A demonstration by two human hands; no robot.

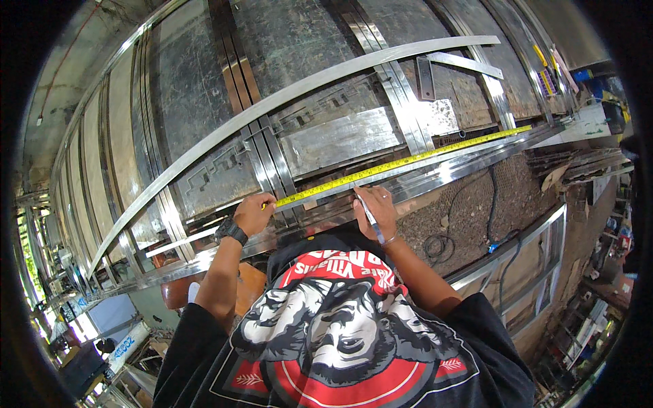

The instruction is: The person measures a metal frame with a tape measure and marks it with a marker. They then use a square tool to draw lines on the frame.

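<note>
1. Pinching the near left end of a long yellow measuring tape with dark markings (401, 162), the left hand (254, 213) has its thumb and fingers closed together; a chunky black wristwatch (232, 231) sits on its wrist.
2. The tape lies stretched out to the upper right, along a shiny silver metal rail (449, 167) in front of the person.
3. The right hand (378, 209), apart from the left, is closed around a slim white-and-blue pen (368, 213). The pen's tip points at the tape's lower edge; whether it touches cannot be told.
4. Beyond the tape, a long silver metal bar (286, 105) sweeps across the work surface, over several shiny cross strips (271, 153).
5. Between bar and tape lies a flat, dull silver metal sheet (343, 134).
6. Near the bar's right end rests a square with a dark handle (426, 79) and pale metal blade.
7. Below the rail, on brown ground at the right, lies a coiled dark cable (439, 247).
</note>
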